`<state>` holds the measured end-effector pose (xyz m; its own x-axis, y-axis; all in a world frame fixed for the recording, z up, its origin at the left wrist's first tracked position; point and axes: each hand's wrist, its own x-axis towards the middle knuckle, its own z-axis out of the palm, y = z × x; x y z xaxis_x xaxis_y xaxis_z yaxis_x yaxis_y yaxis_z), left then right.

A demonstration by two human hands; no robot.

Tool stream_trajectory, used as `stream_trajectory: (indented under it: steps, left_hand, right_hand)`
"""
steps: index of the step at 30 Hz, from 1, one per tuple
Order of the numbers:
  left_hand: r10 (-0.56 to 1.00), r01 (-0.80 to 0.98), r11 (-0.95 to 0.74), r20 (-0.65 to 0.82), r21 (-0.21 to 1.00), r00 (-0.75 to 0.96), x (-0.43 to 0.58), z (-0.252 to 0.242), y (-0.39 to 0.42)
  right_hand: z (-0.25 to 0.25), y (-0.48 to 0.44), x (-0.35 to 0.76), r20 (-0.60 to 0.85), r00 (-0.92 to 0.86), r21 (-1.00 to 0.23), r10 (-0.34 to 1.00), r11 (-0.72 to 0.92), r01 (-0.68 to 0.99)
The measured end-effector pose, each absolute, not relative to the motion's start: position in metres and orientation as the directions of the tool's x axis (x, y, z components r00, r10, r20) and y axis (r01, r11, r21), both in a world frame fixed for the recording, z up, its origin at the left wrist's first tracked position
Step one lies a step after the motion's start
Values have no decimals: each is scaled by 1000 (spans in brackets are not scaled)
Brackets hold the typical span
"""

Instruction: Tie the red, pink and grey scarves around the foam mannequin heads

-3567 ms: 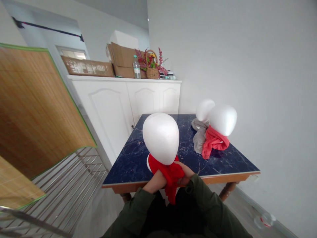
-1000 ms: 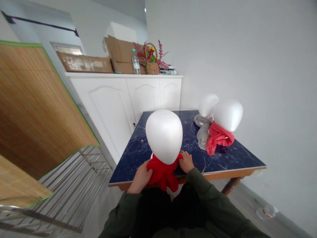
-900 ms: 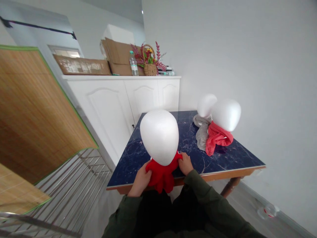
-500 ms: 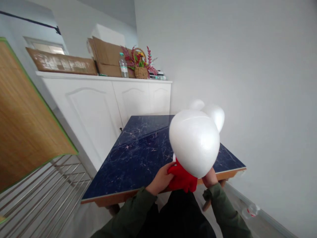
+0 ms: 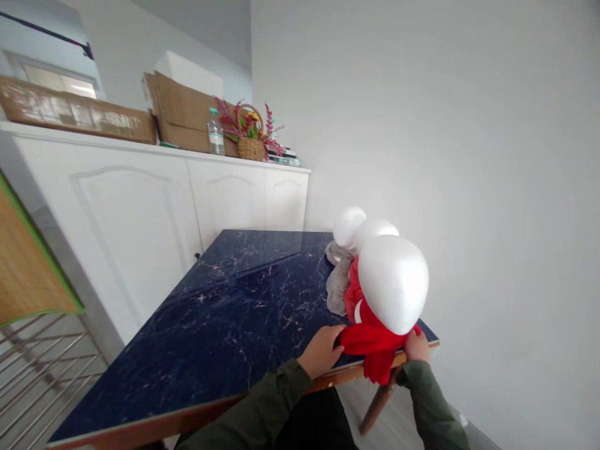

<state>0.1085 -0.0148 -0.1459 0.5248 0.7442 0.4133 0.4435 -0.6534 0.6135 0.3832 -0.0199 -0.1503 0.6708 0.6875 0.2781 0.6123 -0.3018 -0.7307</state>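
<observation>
A white foam head [image 5: 392, 289] with a red scarf [image 5: 370, 344] around its neck stands at the near right corner of the dark blue marble table [image 5: 225, 325]. My left hand [image 5: 322, 350] grips its base and scarf on the left side. On the right side my right hand [image 5: 415, 345] holds the same base. Just behind it stand two more foam heads: one [image 5: 377, 229] wearing a coral-red scarf [image 5: 351, 294], and one [image 5: 347, 224] wearing a grey scarf [image 5: 336, 281].
A white cabinet [image 5: 150, 206] runs along the wall behind the table, carrying cardboard boxes [image 5: 180, 119], a water bottle [image 5: 215, 132] and a flower basket [image 5: 249, 139]. A bamboo mat [image 5: 23, 275] and a metal rack [image 5: 42, 362] are at the left.
Both hands carried the red-scarfed foam head from the table's near middle to its right corner, beside the other two heads. The view swung left to right with it.
</observation>
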Motion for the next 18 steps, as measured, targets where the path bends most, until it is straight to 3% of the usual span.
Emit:
stream_trajectory:
  steps: [4,10,14,18]
  left_hand:
    - [727,442,-677,440,589,527,106,-145,-21]
    - [726,443,-675,424,590,542,106,-139,-22]
    - [726,430,-674,431,601,536,106,-139,-22]
    - [732,411,-663,428,625,530,105,-140,-22]
  right_hand:
    - [-150,-21,383,212,717,-699,664,-410,586]
    - [-146,-21,387,305,655,-498,691,-471,728]
    - [-149,-24,391,301,683,-539,666,-471,698]
    - [-160,-31,391,348,688,-662,637,-353,661]
